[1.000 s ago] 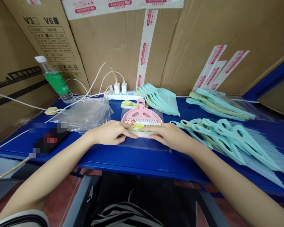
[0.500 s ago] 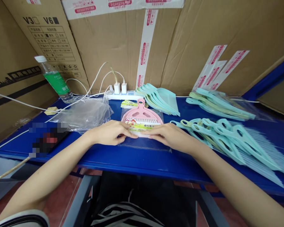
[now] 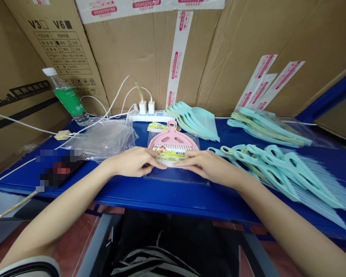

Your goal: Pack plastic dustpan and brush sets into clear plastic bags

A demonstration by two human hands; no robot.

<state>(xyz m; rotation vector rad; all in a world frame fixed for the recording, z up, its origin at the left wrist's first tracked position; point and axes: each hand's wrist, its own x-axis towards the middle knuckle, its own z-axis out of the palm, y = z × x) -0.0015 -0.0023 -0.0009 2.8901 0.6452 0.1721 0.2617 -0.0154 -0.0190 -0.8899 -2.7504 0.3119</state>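
Note:
A pink plastic dustpan point(image 3: 172, 137) with a white-bristled brush lies flat inside a clear plastic bag point(image 3: 175, 175), with a printed yellow-green label card point(image 3: 167, 155) across its lower part. My left hand point(image 3: 134, 162) and my right hand point(image 3: 207, 166) rest on the bag from either side. Their fingertips nearly meet and press at the label's lower edge, hiding part of the card. To the right of my right hand lies a heap of mint-green long-handled brooms point(image 3: 279, 171).
The blue table point(image 3: 173, 196) also holds stacked mint dustpans point(image 3: 194, 122), bagged green handles point(image 3: 265, 129), crumpled clear film point(image 3: 103, 140), a power strip with chargers point(image 3: 147, 116), a water bottle point(image 3: 66, 97) and a pixelated object point(image 3: 57, 169). Cardboard boxes point(image 3: 144, 57) stand behind.
My right hand has slid slightly left, closer to my left hand, and its fingers now cover more of the label. The dustpan and bag stay in place.

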